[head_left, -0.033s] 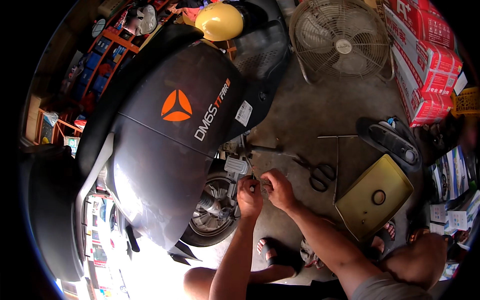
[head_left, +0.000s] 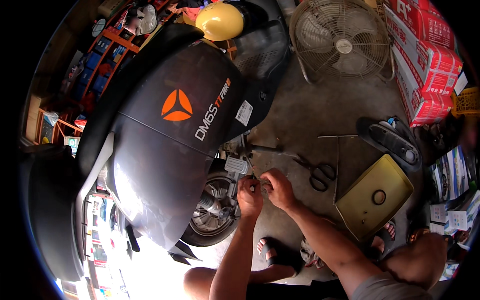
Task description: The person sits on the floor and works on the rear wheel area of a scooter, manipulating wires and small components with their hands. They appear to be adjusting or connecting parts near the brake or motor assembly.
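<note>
My left hand (head_left: 249,197) and my right hand (head_left: 278,189) are close together beside the rear wheel (head_left: 215,210) of a dark grey scooter (head_left: 175,125). The fingers of both are pinched around thin wires (head_left: 253,175), which run up toward the scooter's underside. One strand looks greenish. My fingertips mostly hide the wire ends. Just above my left hand is a ribbed metal footrest pad (head_left: 236,165).
Black-handled scissors (head_left: 320,177) and a T-handle wrench (head_left: 336,167) lie on the floor to the right. A yellowish tray (head_left: 360,202) holds a dark ring (head_left: 378,197). Farther off are a black cover (head_left: 392,142), a floor fan (head_left: 342,45) and red boxes (head_left: 430,70).
</note>
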Motion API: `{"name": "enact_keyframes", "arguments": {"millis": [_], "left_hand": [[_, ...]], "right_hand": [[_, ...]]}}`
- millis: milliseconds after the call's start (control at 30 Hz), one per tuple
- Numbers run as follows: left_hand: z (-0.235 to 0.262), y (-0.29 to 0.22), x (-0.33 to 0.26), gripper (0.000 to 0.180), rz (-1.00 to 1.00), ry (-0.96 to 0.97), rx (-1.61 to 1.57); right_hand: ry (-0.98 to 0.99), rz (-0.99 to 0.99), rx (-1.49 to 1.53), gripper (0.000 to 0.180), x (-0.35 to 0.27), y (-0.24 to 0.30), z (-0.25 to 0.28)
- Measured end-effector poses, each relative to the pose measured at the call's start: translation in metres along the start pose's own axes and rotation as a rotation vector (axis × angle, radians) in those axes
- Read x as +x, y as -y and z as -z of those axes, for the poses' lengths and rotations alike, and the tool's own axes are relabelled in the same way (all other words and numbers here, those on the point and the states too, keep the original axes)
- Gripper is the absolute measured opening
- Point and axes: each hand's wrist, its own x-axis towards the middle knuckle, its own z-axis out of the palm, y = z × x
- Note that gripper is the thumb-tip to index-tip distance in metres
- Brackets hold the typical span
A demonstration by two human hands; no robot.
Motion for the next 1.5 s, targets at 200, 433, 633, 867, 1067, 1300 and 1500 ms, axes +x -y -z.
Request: {"name": "enact_keyframes", "arguments": {"millis": [200,433,633,867,1067,1300,1500], "left_hand": [[-0.001,-0.001,0.001,0.007,0.009,0.008,-0.014],[0.004,-0.001,0.0,0.01,-0.053,-0.027,0.051],[0.0,-0.003,0.0,0.008,-0.003,-0.007,0.012],[0.001,-0.004,-0.001,0.008,0.002,-0.009,-0.004],[0.001,-0.003,-0.001,0.008,-0.021,-0.008,0.016],[0.001,-0.006,0.001,0.007,0.021,0.002,-0.023],[0.001,-0.002,-0.001,0.007,0.016,-0.004,-0.006]], "right_hand": [[0.06,0.078,-0.04,0.021,0.009,-0.005,0.003],[0.077,-0.045,0.019,0.009,0.012,-0.006,-0.008],[0.387,-0.944,0.6,0.013,0.018,-0.039,-0.021],[0.181,-0.954,0.701,0.012,0.009,-0.025,-0.011],[-0.052,-0.113,0.054,0.03,-0.007,-0.008,-0.006],[-0.019,0.056,-0.092,0.024,0.002,-0.004,-0.005],[-0.05,0.061,-0.068,0.013,0.0,-0.01,-0.01]]}}
